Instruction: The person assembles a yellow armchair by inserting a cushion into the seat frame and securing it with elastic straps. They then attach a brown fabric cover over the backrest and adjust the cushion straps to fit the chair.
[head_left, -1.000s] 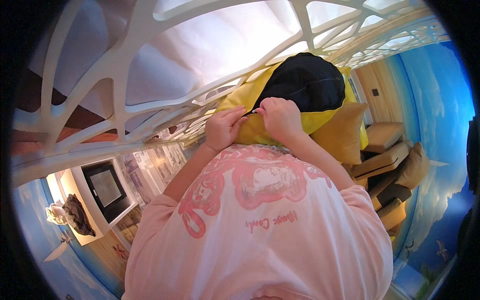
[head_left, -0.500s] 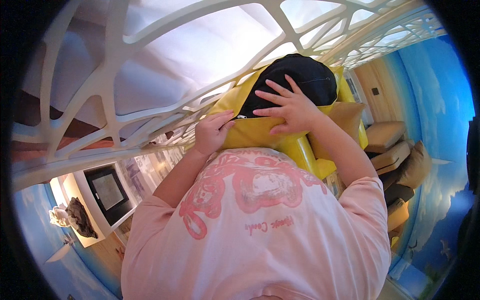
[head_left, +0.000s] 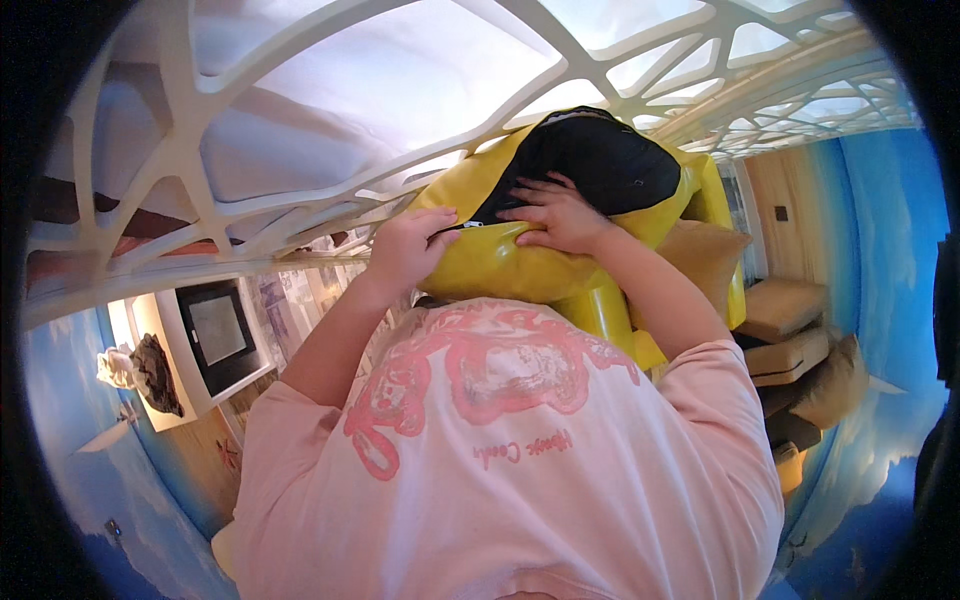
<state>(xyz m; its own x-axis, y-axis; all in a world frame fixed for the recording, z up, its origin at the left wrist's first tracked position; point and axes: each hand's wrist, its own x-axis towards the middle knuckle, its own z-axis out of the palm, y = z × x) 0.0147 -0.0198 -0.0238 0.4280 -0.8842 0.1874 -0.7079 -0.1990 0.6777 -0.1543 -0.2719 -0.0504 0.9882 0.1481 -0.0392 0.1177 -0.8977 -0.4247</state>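
Observation:
A glossy yellow cushion cover [head_left: 500,268] lies in front of my chest, its zipped side gaping. Inside the gap a black fabric insert [head_left: 610,160] bulges out, rising toward the far right. At the left end of the opening, beside the metal zipper pull [head_left: 473,226], my left hand [head_left: 403,245] pinches the cover's edge between thumb and fingers. My right hand [head_left: 565,220] presses on the insert with its fingers spread, while its thumb rests over the near yellow edge. The right fingertips are dark against the black and partly hard to make out.
A white lattice partition [head_left: 300,225] runs close along the far side. To the right are a tan pillow [head_left: 700,265] on yellow seating and stacked brown cushions [head_left: 785,305]. A dark-framed panel [head_left: 216,338] shows at lower left.
My right hand has slid toward me and lower, down to the near edge of the opening. More of the black insert shows above it. My left hand stays at the zipper end.

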